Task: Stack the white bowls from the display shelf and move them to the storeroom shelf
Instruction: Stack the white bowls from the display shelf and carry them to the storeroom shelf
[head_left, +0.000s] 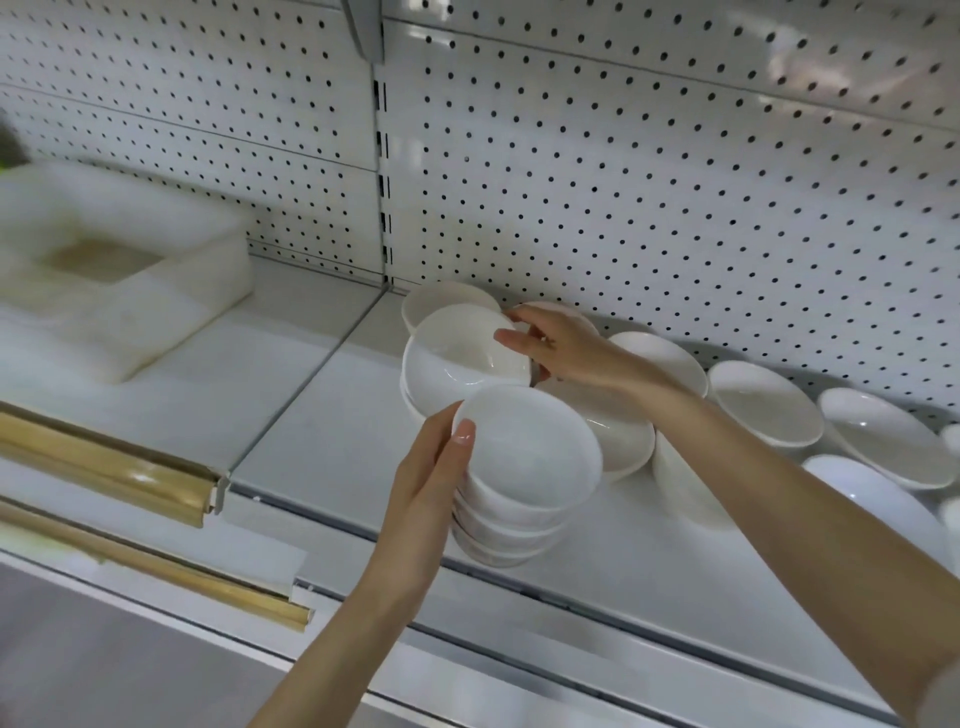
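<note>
White bowl stack (519, 499) clasped by left hand (426, 493), right hand (566, 348) pinching tilted bowl (457, 353)

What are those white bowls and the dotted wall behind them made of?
The white bowls look like glazed ceramic or porcelain: smooth and glossy, with bright highlights inside. Hard plastic such as melamine cannot be ruled out. The dotted wall appears to be white-painted sheet metal: flat, with evenly punched holes, a soft sheen and a slotted upright at the seam.

White block (119, 270) blurred, cut by left edge; rightmost bowls (951, 439) cut off; right hand (563, 348) fingers partly behind tilted bowl (462, 353).
</note>
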